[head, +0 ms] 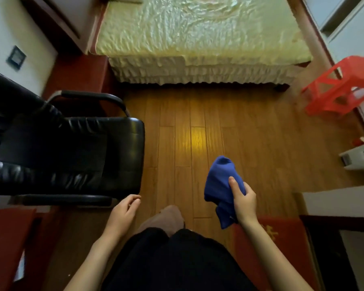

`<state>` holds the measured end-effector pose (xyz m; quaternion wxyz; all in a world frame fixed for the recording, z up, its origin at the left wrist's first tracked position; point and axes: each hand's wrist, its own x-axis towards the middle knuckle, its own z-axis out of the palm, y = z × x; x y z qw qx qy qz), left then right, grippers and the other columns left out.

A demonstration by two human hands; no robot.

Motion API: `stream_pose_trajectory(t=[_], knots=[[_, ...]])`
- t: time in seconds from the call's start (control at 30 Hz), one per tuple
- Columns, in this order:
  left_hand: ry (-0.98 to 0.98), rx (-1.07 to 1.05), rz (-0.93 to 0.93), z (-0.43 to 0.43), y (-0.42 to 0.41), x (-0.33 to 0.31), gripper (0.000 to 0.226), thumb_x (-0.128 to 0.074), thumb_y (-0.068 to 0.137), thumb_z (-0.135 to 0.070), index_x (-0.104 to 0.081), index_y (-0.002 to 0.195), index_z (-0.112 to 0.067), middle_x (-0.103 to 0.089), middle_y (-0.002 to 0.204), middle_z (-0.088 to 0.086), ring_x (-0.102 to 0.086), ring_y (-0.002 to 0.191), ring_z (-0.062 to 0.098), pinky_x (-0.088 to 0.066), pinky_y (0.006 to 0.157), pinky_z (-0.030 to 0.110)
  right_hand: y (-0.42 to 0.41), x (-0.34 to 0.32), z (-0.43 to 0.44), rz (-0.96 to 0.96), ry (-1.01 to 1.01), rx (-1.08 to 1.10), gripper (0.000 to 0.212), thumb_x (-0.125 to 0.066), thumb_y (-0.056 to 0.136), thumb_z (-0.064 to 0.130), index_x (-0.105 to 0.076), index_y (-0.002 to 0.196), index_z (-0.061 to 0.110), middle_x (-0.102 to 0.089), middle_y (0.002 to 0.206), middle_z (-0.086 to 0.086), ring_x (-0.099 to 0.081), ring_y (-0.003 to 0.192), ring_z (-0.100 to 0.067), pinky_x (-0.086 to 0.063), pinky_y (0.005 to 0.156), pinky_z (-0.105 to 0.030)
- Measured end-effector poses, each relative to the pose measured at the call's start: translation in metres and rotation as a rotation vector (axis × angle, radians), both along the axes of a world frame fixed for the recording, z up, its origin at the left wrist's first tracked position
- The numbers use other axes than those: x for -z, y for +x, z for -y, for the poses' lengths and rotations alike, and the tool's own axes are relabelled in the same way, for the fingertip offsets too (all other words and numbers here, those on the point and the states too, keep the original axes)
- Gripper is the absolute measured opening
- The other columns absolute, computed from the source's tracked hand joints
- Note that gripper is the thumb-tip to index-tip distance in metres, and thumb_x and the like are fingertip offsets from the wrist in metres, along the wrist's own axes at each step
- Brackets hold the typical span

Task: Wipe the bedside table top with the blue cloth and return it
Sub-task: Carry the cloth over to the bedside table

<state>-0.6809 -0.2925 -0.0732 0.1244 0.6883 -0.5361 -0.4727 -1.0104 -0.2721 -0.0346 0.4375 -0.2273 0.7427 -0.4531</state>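
My right hand (244, 201) grips a crumpled blue cloth (220, 183), held above the wooden floor at the lower right of the head view. My left hand (125, 210) hangs loose with curled fingers apart, holding nothing, just below the front corner of the black chair. The dark red bedside table (80, 69) stands far off at the upper left, between the wall and the bed; its top is partly hidden by the chair's armrest.
A black leather armchair (72, 152) fills the left side. The bed with a pale yellow cover (198, 38) spans the top. A red plastic stool (343, 87) stands at the right, a white unit (359, 156) below it. A red mat (282, 234) lies underfoot.
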Motion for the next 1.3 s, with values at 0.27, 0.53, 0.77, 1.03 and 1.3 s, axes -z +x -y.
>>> stream_pose_trajectory(t=[0.27,0.53,0.77,1.03,1.3], knots=[[-0.015,-0.247,-0.098,0.15,-0.028,0.025,0.019,-0.043,0.1,-0.027,-0.062,0.104,-0.029,-0.067,0.098,-0.005,-0.062,0.097,0.017,-0.046,0.076,0.027,-0.028,0.019,0.192,-0.035,-0.036,-0.125,0.043,-0.064,0.095,0.036,-0.057,0.087,-0.005,-0.057,0.069,-0.007,-0.053,0.058,-0.013,-0.043,0.048,-0.022],[-0.122,-0.113,-0.092,0.385,-0.07,-0.009,0.025,-0.044,0.099,-0.029,-0.064,0.113,-0.021,-0.066,0.107,-0.002,-0.059,0.103,0.015,-0.043,0.084,0.028,-0.076,0.002,0.349,-0.099,0.039,-0.056,0.035,-0.063,0.095,0.036,-0.061,0.08,0.004,-0.061,0.072,-0.011,-0.055,0.062,-0.019,-0.043,0.055,-0.031],[-0.138,-0.077,-0.092,0.541,-0.095,-0.017,0.03,-0.042,0.099,-0.033,-0.061,0.118,-0.018,-0.064,0.114,0.0,-0.057,0.108,0.015,-0.044,0.083,0.025,-0.123,0.01,0.483,-0.119,0.091,-0.056,0.035,-0.062,0.095,0.039,-0.065,0.092,0.004,-0.067,0.081,-0.015,-0.061,0.07,-0.025,-0.047,0.058,-0.032],[-0.068,-0.4,-0.101,0.66,-0.1,0.011,0.025,-0.044,0.099,-0.031,-0.063,0.113,-0.022,-0.066,0.11,-0.002,-0.059,0.107,0.016,-0.044,0.085,0.027,-0.131,0.024,0.733,-0.139,0.081,-0.324,0.035,-0.065,0.093,0.042,-0.063,0.086,0.008,-0.067,0.082,-0.018,-0.063,0.076,-0.04,-0.046,0.062,-0.04],[-0.096,-0.94,-0.139,0.706,-0.082,-0.004,0.023,-0.044,0.1,-0.027,-0.065,0.109,-0.023,-0.066,0.107,-0.007,-0.06,0.104,0.01,-0.043,0.084,0.026,-0.014,-0.008,0.956,-0.075,0.029,-0.869,0.018,-0.066,0.094,0.036,-0.066,0.096,0.019,-0.073,0.09,-0.005,-0.072,0.076,-0.013,-0.058,0.063,-0.028]])
